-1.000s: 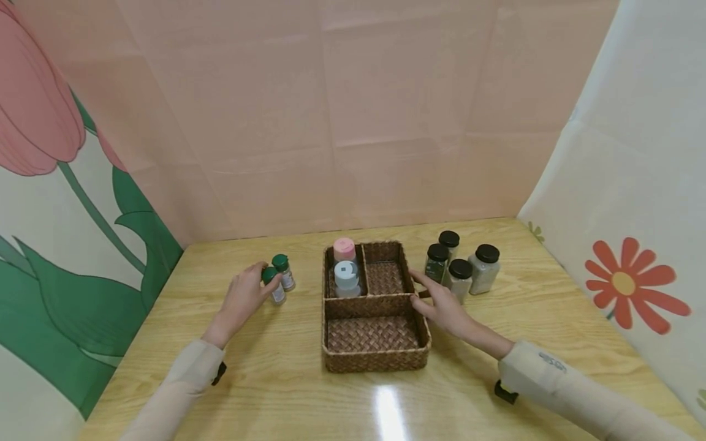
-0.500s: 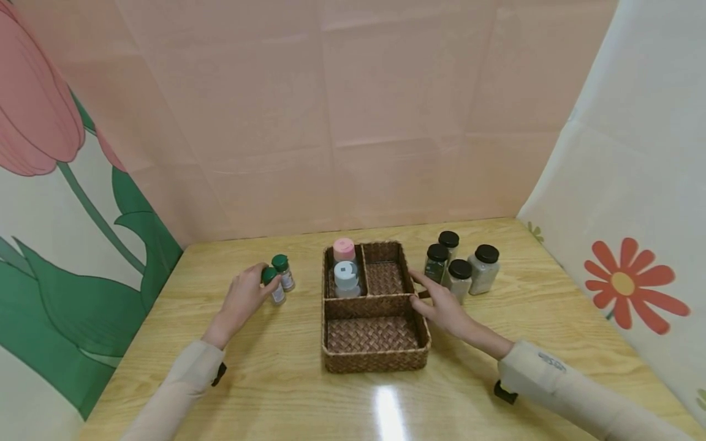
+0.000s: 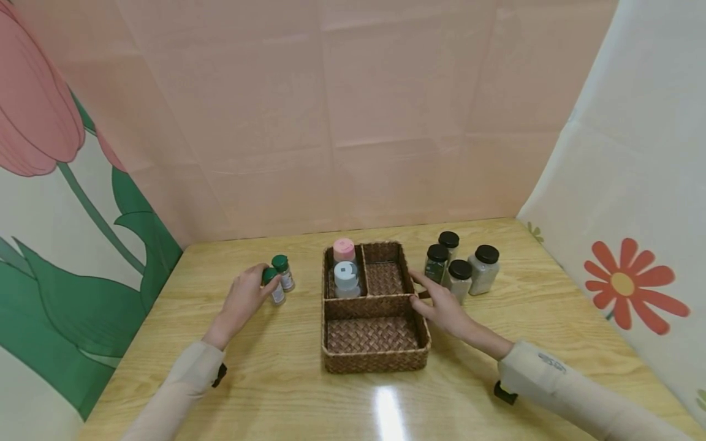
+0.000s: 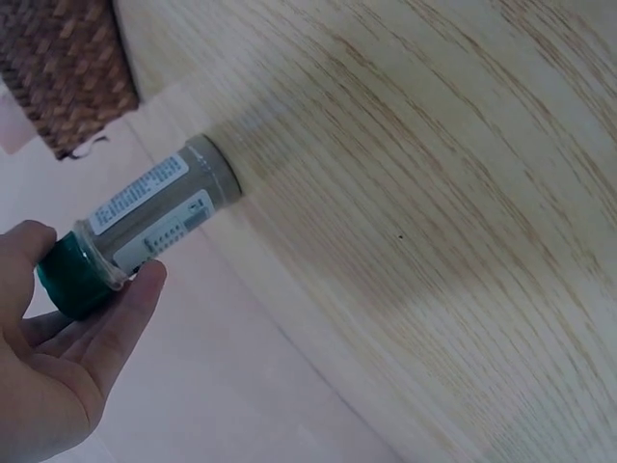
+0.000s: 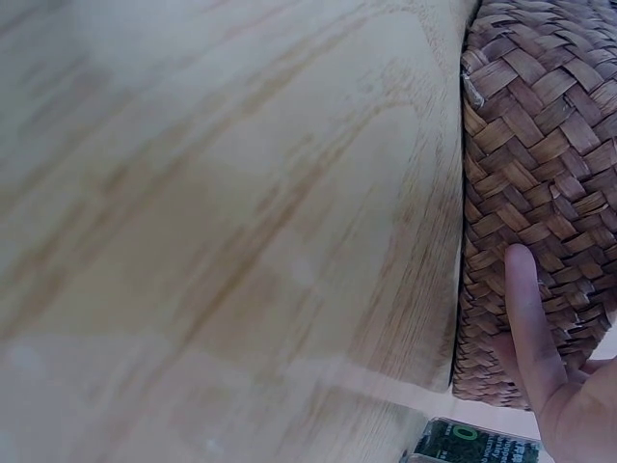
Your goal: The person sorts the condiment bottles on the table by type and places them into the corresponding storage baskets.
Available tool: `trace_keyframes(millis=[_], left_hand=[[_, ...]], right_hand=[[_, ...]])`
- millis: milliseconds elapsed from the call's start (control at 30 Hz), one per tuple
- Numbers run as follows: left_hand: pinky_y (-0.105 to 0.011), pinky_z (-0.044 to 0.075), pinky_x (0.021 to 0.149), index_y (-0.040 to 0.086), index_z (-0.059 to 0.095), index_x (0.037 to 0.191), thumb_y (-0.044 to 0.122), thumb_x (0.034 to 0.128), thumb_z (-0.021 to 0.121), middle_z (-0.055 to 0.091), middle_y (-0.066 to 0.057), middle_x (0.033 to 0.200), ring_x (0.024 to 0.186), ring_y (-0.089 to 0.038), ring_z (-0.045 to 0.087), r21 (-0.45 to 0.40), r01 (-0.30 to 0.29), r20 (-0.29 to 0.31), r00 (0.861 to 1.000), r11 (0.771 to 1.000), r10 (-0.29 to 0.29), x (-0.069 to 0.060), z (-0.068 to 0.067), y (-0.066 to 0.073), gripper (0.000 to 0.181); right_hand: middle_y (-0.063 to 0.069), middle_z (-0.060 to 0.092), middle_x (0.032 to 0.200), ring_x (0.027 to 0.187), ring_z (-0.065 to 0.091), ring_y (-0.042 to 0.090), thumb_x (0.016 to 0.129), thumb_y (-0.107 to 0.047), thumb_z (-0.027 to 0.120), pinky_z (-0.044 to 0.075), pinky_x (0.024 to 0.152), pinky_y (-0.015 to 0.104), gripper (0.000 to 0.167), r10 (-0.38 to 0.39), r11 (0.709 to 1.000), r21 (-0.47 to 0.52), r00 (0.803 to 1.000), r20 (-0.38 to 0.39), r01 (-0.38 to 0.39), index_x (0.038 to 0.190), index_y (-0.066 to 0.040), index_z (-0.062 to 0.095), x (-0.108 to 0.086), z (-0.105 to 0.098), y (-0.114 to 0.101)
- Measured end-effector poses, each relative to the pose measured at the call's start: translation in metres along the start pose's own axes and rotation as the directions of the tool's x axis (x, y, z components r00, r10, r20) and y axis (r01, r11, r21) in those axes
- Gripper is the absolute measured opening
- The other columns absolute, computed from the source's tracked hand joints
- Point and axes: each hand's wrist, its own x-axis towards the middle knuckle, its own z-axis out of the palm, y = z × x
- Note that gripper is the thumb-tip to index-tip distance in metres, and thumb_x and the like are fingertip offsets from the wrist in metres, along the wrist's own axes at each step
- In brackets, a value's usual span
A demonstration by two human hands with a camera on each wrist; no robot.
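Observation:
My left hand [image 3: 241, 301] pinches the green cap of a small labelled bottle [image 3: 277, 296] standing on the table left of the basket. In the left wrist view, thumb and fingers of the left hand [image 4: 67, 357] lie round the cap of this bottle [image 4: 159, 207]. A second green-capped bottle [image 3: 287, 280] is just behind it. My right hand [image 3: 449, 310] rests its extended fingers against the right side of the woven basket [image 3: 377, 361]; the right wrist view shows the hand [image 5: 564, 395] touching the basket's woven wall [image 5: 540, 174].
In the basket's back left compartment stand a pink-capped bottle [image 3: 344, 250] and a pale blue-capped bottle [image 3: 346, 278]. Several black-capped jars, among them a large one [image 3: 483, 272], stand right of the basket, close to my right hand. A pink sheet [image 3: 331, 122] hangs behind the table.

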Motion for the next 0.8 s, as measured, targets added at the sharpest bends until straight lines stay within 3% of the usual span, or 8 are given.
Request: trace_keyframes(millis=[433, 800], left_hand=[[-0.025, 0.044, 0.049, -0.008, 0.062, 0.100, 0.019, 0.0977, 0.066, 0.060, -0.010, 0.079, 0.060, -0.013, 0.054, 0.003, -0.007, -0.018, 1.000, 1.000, 0.007, -0.0008, 0.0010, 0.0022, 0.027], [-0.023, 0.039, 0.046, -0.009, 0.062, 0.103, 0.020, 0.0995, 0.063, 0.057, -0.009, 0.076, 0.056, -0.013, 0.049, -0.004, -0.022, -0.023, 1.000, 1.000, 0.022, 0.0005, -0.0008, -0.0025, 0.029]], right_hand=[[0.027, 0.042, 0.147, 0.101, 0.066, 0.038, 0.099, -0.010, 0.060, 0.053, 0.062, 0.028, 0.058, -0.001, 1.000, -0.003, 1.000, -0.003, 0.001, 0.149, 0.003, 0.036, -0.0003, 0.0001, 0.0009], [0.027, 0.042, 0.147, 0.102, 0.066, 0.037, 0.099, -0.010, 0.060, 0.053, 0.062, 0.028, 0.057, 0.005, 1.000, -0.001, 1.000, 0.000, -0.005, 0.149, 0.003, 0.036, 0.0001, -0.0005, -0.0006]])
